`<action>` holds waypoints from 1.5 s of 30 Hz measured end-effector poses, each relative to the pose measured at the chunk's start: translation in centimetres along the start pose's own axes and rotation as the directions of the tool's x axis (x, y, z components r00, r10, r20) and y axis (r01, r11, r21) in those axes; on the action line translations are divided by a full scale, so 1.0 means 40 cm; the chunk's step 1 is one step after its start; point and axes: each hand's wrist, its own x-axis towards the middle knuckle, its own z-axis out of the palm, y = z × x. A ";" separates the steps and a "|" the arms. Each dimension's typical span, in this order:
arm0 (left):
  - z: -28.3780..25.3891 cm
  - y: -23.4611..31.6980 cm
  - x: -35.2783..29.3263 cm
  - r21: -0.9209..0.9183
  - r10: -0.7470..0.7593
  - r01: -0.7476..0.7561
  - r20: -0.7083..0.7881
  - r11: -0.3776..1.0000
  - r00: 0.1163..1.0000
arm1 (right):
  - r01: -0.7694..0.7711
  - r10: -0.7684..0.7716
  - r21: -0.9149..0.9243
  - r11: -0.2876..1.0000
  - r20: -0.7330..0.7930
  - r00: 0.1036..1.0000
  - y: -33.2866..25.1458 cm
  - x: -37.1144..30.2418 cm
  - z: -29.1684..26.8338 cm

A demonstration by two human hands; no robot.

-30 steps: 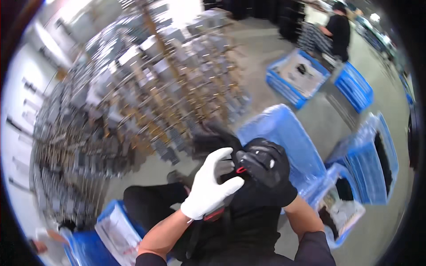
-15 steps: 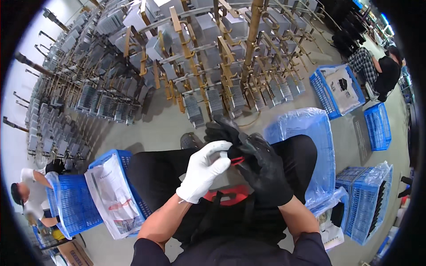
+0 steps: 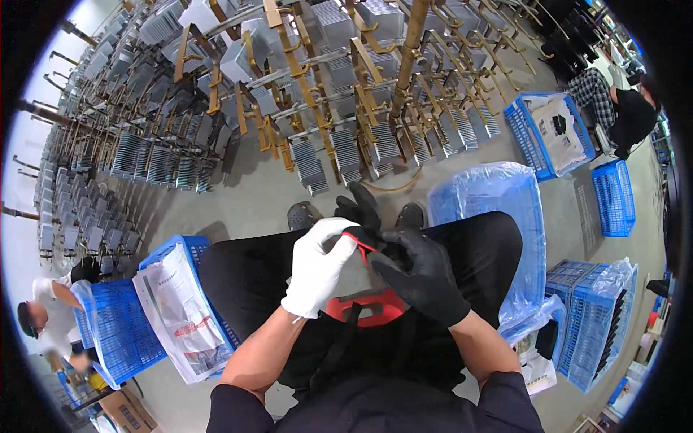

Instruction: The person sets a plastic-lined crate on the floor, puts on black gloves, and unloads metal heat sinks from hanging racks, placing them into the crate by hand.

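A black glove with a red-edged cuff point(image 3: 361, 203) hangs between my hands, its fingers pointing away from me. My left hand point(image 3: 317, 263), in a white glove, pinches the left side of the cuff. On the other side my right hand point(image 3: 422, 270), in a black glove, is closed on the cuff. The cuff's red edge is stretched between the two hands; part of the glove is hidden by my fingers. Below it, between my thighs, shows a red plastic seat with a slot in it point(image 3: 369, 307).
Racks of hooks with finned metal parts point(image 3: 375, 144) stand ahead and left. A plastic-lined blue crate point(image 3: 523, 216) is at my right, a paper-covered blue crate point(image 3: 191, 249) at my left. More blue crates stand around. Co-workers sit at far left point(image 3: 54, 310) and far right point(image 3: 635, 119).
The black glove has come down and slightly left, its red edge now pulled tight between my hands. My left hand has moved slightly left. The view has shifted a little.
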 end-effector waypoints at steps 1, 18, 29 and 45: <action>0.001 -0.003 0.001 0.005 -0.003 0.003 0.003 1.000 1.000 | -0.018 0.017 0.023 1.000 0.061 0.998 0.001 0.001 0.003; 0.048 0.005 -0.013 0.704 0.527 -0.541 0.273 0.460 0.805 | 0.139 -0.169 -0.196 0.971 -0.143 0.975 0.087 -0.013 0.025; 0.035 -0.019 -0.018 0.861 0.351 -0.455 0.363 0.228 0.863 | 0.381 -0.446 -0.427 0.820 -0.061 0.893 0.080 -0.023 0.041; -0.033 -0.093 0.044 -0.335 -0.438 0.547 0.350 0.767 0.828 | 0.426 -0.381 -0.564 0.708 0.203 0.902 0.144 -0.038 0.072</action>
